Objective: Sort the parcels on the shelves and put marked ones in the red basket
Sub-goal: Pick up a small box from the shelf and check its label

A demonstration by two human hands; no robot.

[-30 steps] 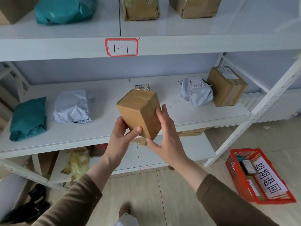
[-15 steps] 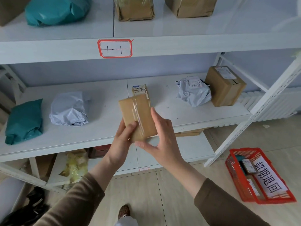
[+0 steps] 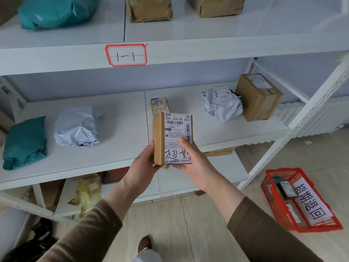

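Observation:
A small brown cardboard parcel (image 3: 170, 137) is held upright in front of the middle shelf. Its white shipping label faces me, with black handwritten characters across the bottom. My left hand (image 3: 143, 167) grips its left side and lower edge. My right hand (image 3: 194, 165) holds its right side, thumb pressed on the label. The red basket (image 3: 279, 207) stands on the floor at the lower right, with a white paper sign and a few small parcels inside.
The middle shelf (image 3: 117, 161) carries a teal bag (image 3: 24, 142), a grey bag (image 3: 77, 127), a small labelled box (image 3: 158, 105), another grey bag (image 3: 222, 104) and a brown box (image 3: 258, 97). More parcels sit on the top shelf. A white shelf post (image 3: 294, 125) slants beside the basket.
Both hands have turned the brown parcel round, so its labelled face with handwriting now points at me instead of a plain taped side.

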